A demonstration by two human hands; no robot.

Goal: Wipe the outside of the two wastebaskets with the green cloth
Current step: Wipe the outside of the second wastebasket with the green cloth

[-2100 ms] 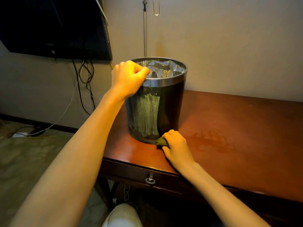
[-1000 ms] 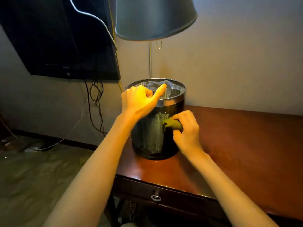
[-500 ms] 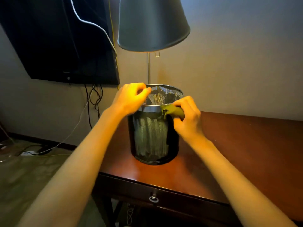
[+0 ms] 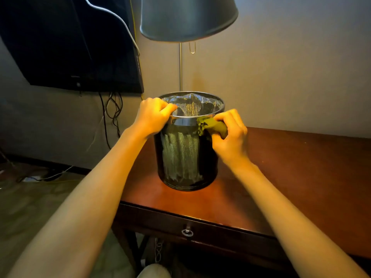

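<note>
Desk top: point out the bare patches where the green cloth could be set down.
Widest bare patch: the desk right of the wastebasket and right hand, back to the wall. A narrower strip lies between wastebasket and the desk's front edge. Crowded: the left corner, with wastebasket, left hand gripping its rim, lamp pole behind.

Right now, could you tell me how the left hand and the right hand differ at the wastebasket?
The left hand grips the wastebasket by its rim, bare; the right hand holds the green cloth bunched against its side. The left hand sits at the rim's left, the right hand at its right, lower. Both are near the top.
</note>
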